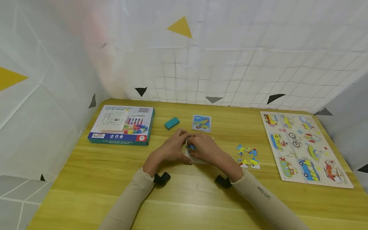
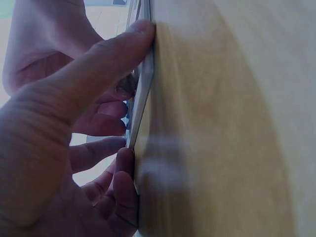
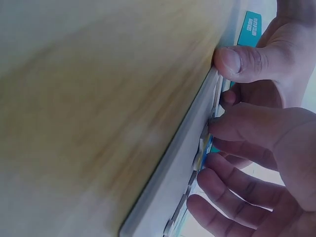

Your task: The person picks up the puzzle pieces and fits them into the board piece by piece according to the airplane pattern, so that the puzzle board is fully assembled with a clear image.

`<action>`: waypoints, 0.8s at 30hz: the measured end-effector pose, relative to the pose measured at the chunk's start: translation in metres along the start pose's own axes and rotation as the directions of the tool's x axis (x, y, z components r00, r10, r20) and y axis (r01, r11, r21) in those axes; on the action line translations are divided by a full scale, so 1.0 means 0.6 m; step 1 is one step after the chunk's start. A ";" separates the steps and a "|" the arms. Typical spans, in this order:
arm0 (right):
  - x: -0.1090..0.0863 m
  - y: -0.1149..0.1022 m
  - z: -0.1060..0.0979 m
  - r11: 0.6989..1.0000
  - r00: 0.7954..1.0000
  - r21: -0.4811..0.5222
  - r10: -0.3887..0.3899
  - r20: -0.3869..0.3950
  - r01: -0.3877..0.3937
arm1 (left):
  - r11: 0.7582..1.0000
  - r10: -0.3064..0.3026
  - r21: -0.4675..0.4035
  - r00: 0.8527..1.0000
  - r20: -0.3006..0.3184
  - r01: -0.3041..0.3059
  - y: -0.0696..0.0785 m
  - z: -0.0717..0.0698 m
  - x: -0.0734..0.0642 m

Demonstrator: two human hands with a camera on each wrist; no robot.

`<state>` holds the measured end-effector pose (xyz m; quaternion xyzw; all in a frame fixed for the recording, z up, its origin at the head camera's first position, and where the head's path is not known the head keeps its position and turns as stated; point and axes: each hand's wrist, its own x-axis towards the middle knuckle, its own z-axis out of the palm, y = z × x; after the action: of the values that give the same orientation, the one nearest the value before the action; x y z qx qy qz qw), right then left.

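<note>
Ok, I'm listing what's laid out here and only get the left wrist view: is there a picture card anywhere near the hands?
Observer: Yes, the head view shows an airplane picture card lying just beyond the right hand.
Operator: I see only the thin edge of the puzzle board. Are there pieces off it?
Observer: Yes, several loose jigsaw pieces lie on the table, to the right of that hand.
Operator: And what's next to the card?
Observer: A teal rectangular block lies to its left, apart from it.
</note>
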<state>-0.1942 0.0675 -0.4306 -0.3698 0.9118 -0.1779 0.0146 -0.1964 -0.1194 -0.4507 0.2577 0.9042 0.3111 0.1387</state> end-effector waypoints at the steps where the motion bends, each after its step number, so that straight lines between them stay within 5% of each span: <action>1: 0.000 0.000 -0.001 1.000 1.000 0.000 0.002 0.002 -0.002 | 1.000 0.000 0.000 1.000 0.000 0.000 0.000 0.000 0.000; 24: 0.002 0.007 -0.005 0.998 0.998 0.025 -0.061 0.007 0.061 | 1.000 -0.019 0.006 1.000 0.003 0.019 0.004 -0.002 0.000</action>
<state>-0.1985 0.0702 -0.4291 -0.3977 0.8978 -0.1881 0.0170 -0.1959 -0.1181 -0.4483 0.2499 0.9074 0.3065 0.1424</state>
